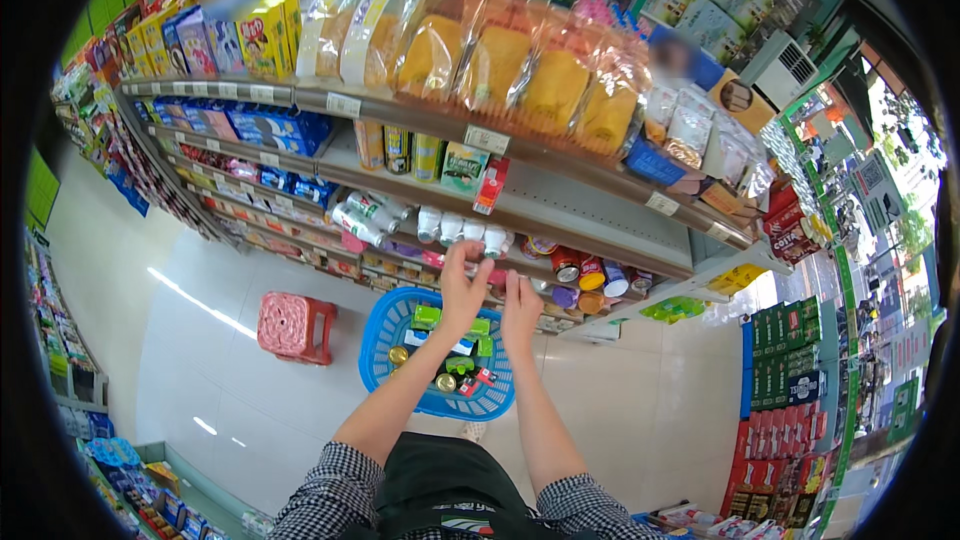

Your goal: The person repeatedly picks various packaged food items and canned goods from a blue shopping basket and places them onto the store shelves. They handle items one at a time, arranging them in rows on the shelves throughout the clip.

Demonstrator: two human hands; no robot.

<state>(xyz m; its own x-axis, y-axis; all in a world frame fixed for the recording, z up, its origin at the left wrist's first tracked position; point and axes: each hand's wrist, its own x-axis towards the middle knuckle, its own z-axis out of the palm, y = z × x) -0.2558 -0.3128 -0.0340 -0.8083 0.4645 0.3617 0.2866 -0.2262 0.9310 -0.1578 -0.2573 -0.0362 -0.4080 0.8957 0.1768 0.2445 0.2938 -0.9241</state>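
Note:
Both hands reach to a lower tier of the shop shelf in front of me. My left hand [461, 292], fingers curled, is at a row of small white bottles [450, 228] near the front edge. Its fingertips overlap the nearest bottle, so whether they grip it is unclear. Beside it, my right hand [520, 313] is raised with fingertips close together, next to a small pink item [496, 276]; I cannot tell if it is held. White-and-green cans [360, 219] lie on their sides left of the bottles. Below the hands, a blue plastic basket [373, 382] holds green boxes, gold-lidded containers and other goods.
A red plastic stool [289, 326] stands on the tiled floor left of the basket. Bagged bread [495, 67] lines the top shelf. Jars and cans [591, 271] sit right of my hands. Stacked drink cartons [784, 337] stand at the far right.

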